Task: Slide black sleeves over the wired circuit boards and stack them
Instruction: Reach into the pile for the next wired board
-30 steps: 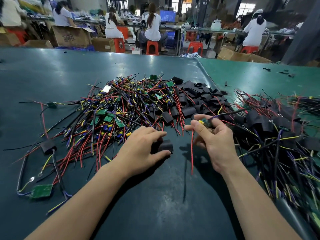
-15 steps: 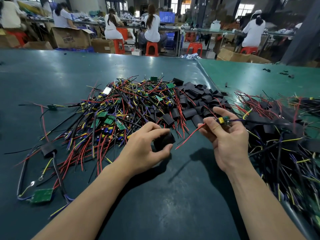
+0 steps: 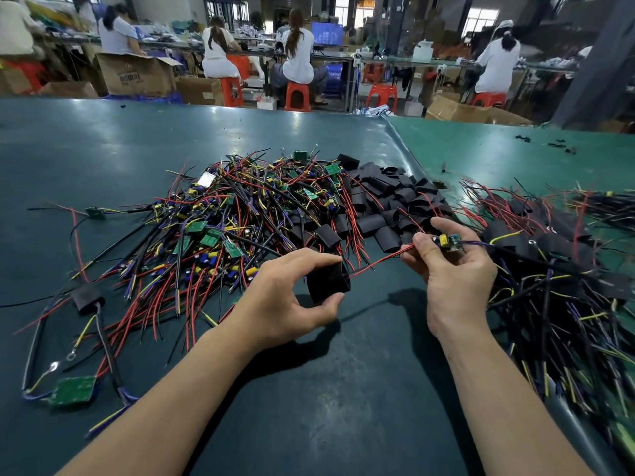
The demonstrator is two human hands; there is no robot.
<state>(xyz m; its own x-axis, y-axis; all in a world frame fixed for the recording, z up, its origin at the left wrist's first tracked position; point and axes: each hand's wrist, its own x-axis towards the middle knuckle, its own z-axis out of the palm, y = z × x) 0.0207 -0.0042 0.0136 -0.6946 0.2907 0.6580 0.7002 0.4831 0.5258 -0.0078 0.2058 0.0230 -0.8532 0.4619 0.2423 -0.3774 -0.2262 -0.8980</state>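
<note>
No legible text anywhere

A short black sleeve (image 3: 328,282) sits just below the frame's centre, pinched between thumb and fingers, its open end turned right. A small circuit board (image 3: 448,242) with a yellow part is held right of centre; its red wires (image 3: 378,264) slant down-left to the sleeve's mouth. Bare wired boards (image 3: 220,231) lie heaped left of centre, loose sleeves (image 3: 388,201) heaped above centre, and sleeved boards (image 3: 556,262) stacked at the right edge.
</note>
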